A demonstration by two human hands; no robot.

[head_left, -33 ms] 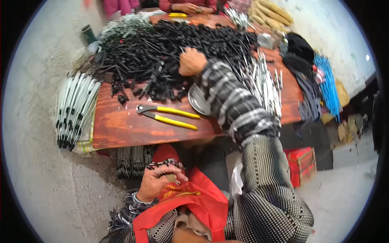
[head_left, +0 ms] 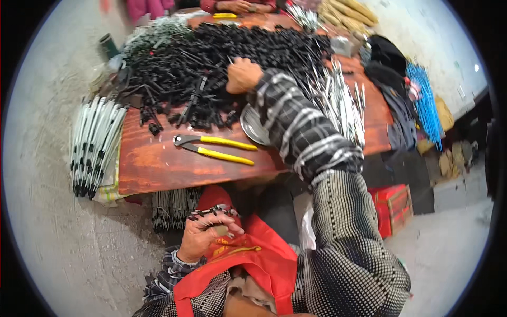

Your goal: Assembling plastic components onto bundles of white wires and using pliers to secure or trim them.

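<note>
My right hand [head_left: 244,75] is closed at the near edge of a big heap of small black plastic parts [head_left: 174,68]. A thin tip sticks out by its fingers, but what they hold is hidden. Low over my lap, my left hand [head_left: 203,235] curls around a few thin black-and-white rods [head_left: 216,211]. A tan patch [head_left: 221,230] shows at its fingers. Pliers with yellow handles [head_left: 216,148] lie on the reddish wooden table [head_left: 153,164], spread apart. Beside my right sleeve, a round metal dish [head_left: 252,124] is partly covered.
White rods with black ends [head_left: 97,142] hang in a bundle at the table's left edge. More white rods [head_left: 338,100] lie on the right, with dark cloth [head_left: 388,90] and blue rods [head_left: 425,105] beyond. Across the table are another person's hands [head_left: 237,6]. A red apron [head_left: 269,253] covers my lap.
The whole view has shifted slightly, so the table sits a little further up and left. Both hands keep about the same places and grips.
</note>
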